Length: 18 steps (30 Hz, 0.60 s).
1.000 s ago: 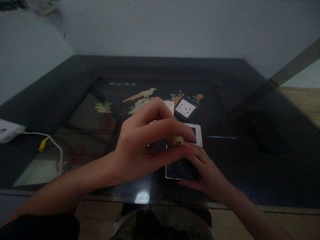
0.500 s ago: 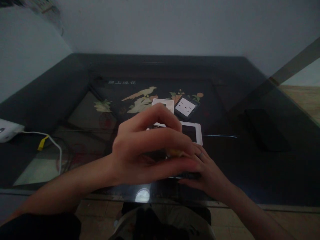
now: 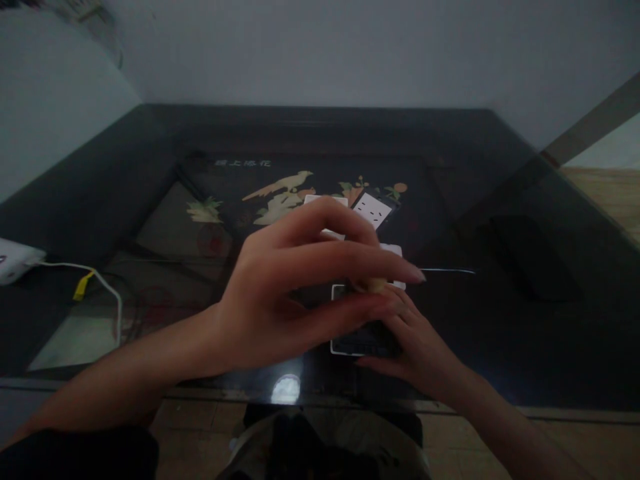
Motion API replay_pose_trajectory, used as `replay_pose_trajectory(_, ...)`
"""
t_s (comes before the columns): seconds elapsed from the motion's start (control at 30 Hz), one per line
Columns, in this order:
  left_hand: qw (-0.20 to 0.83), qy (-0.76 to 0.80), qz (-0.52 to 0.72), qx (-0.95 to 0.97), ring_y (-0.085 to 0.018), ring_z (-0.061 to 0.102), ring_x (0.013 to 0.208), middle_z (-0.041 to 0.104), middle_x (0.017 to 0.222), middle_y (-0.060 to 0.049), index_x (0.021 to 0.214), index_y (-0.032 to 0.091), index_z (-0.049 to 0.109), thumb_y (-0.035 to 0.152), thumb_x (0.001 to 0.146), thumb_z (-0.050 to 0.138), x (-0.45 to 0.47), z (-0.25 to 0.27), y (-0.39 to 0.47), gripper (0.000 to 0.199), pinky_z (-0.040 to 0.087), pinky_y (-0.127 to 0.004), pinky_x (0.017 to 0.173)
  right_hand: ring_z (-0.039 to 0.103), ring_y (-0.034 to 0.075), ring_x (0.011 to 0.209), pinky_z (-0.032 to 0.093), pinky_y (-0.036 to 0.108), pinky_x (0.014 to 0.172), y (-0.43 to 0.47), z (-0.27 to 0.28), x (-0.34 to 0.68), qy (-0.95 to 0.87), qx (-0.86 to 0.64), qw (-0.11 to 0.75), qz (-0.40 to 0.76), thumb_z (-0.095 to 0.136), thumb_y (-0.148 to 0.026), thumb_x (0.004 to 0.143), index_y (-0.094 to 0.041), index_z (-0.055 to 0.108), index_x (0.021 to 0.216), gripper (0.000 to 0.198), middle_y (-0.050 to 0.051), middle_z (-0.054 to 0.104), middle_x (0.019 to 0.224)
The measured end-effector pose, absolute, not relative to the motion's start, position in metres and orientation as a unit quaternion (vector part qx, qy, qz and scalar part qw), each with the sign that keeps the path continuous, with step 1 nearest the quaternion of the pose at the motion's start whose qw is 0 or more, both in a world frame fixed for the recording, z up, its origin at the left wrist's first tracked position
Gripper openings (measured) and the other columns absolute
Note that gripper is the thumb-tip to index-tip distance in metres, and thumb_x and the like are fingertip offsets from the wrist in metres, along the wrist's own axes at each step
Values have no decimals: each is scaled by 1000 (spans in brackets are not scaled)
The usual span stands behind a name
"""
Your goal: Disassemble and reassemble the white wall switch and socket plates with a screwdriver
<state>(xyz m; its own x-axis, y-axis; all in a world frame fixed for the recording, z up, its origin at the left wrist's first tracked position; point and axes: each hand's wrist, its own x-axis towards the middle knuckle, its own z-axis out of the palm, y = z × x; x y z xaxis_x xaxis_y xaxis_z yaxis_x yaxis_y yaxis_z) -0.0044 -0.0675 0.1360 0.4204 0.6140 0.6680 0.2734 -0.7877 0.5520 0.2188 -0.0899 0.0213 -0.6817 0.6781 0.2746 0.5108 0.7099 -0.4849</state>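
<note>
My left hand [image 3: 310,280] is raised over the table's front middle, thumb and fingers curled around a pale yellow handle [image 3: 373,285]. Most of that handle is hidden by the fingers, so its full shape does not show. Beneath it, my right hand [image 3: 413,340] rests on a dark socket module with a white rim [image 3: 345,345], thumb at its near edge and fingers over its right side. Behind the hands lies a wall socket [image 3: 373,211] with a white slotted face. A white frame [image 3: 326,199] and another white frame [image 3: 397,257] are partly covered by my left hand.
The glossy black table [image 3: 500,347] bears a bird and flower print. To the left is a white device [image 3: 20,261] with a white cable [image 3: 113,290] and a yellow tag [image 3: 83,285]. A dark flat slab [image 3: 535,260] lies to the right. A wall stands behind.
My left hand has shifted slightly right, and its index finger now reaches out straighter. More of the dark module and the yellow handle shows. My right hand stays in place.
</note>
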Motion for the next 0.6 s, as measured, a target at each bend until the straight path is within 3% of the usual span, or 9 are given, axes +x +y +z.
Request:
replay_pose_trajectory(0.13,165,264,512,801,-12,64,73,67,83,0,91,22,68,25,79,73,-5,131,-68,12,54,-22,65,39,31,127,46,54,98,-90,21,219,-898,-332,218,191,71,-38,75,-23,38,135,70,13,44,138)
replay_pose_trajectory(0.27,228,268,426,833,-15,68,88,71,98,-2,107,22,64,16,90,57,-5,137,-72,19,57,-25,76,40,32,126,47,55,96,-90,22,219,-897,-336,214,190,70,-38,75,-24,39,135,69,13,46,137)
replay_pose_trajectory(0.37,232,273,391,848,-17,67,96,69,104,-4,105,22,65,18,93,50,-5,143,-75,20,57,-28,80,40,33,127,46,58,97,-90,22,219,-896,-340,212,192,70,-38,75,-24,40,135,68,13,46,138)
replay_pose_trajectory(0.5,156,259,465,832,-13,64,81,65,90,-4,86,19,68,27,83,68,-5,139,-72,9,56,-23,70,40,33,128,46,57,96,-90,23,219,-892,-340,219,202,69,-37,75,-26,42,136,68,11,46,138)
replay_pose_trajectory(0.6,167,259,523,795,-11,62,72,65,80,-1,86,19,68,19,76,75,-4,133,-69,12,54,-21,65,40,32,128,47,55,97,-90,23,218,-893,-340,214,204,70,-38,75,-24,41,135,68,12,46,139)
